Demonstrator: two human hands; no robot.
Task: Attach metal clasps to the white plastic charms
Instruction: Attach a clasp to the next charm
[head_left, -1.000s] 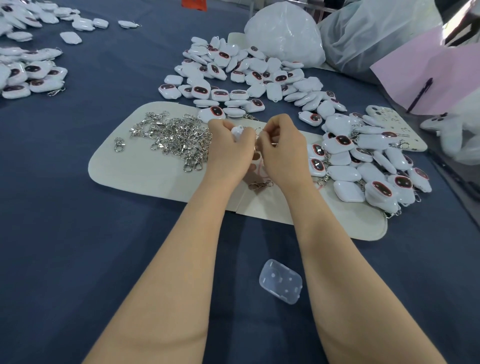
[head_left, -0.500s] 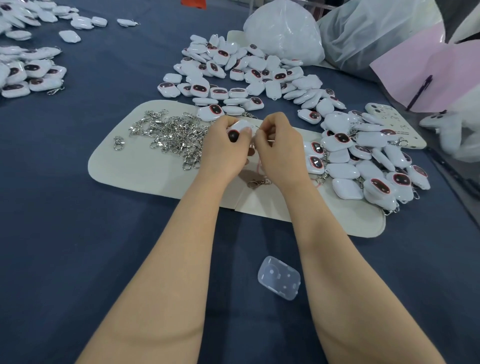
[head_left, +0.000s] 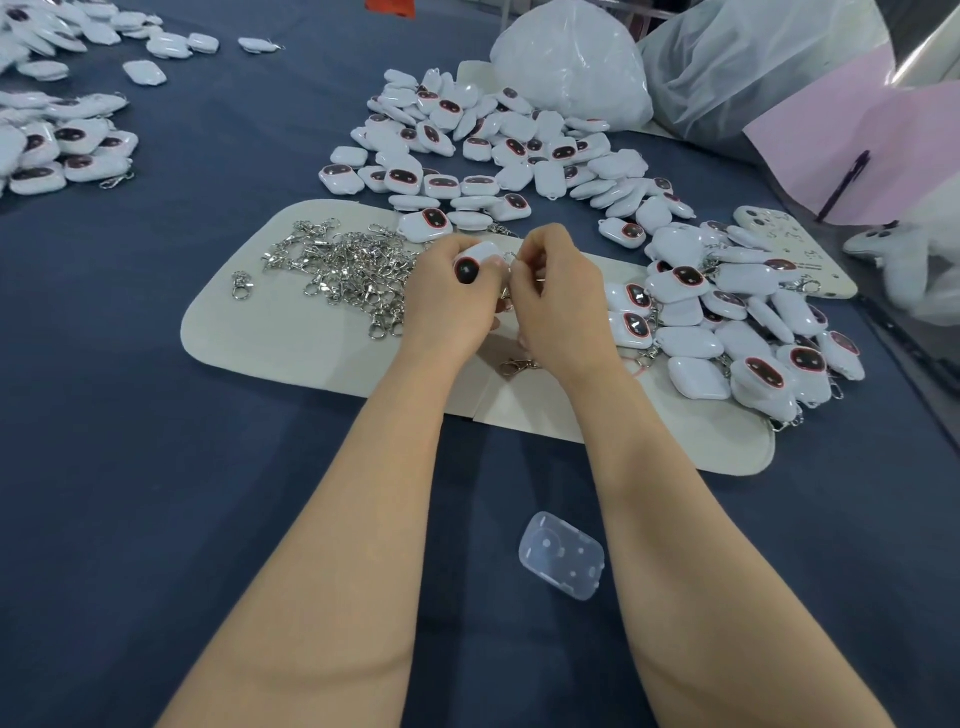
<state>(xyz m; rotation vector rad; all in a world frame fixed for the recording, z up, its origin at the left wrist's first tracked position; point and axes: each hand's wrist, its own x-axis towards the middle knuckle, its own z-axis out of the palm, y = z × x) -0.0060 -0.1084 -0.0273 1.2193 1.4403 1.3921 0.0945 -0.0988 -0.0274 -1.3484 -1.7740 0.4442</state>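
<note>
Fingers of left hand (head_left: 447, 304) curled round glossy white charm (head_left: 482, 251), fingers of right hand (head_left: 563, 304) pinching metal clasp (head_left: 510, 258), above cream mat (head_left: 291, 332).

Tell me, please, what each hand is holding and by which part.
The left hand holds a white charm round its body, dark face showing. The right hand pinches a metal clasp at the charm's edge; its grip is hidden.
</note>
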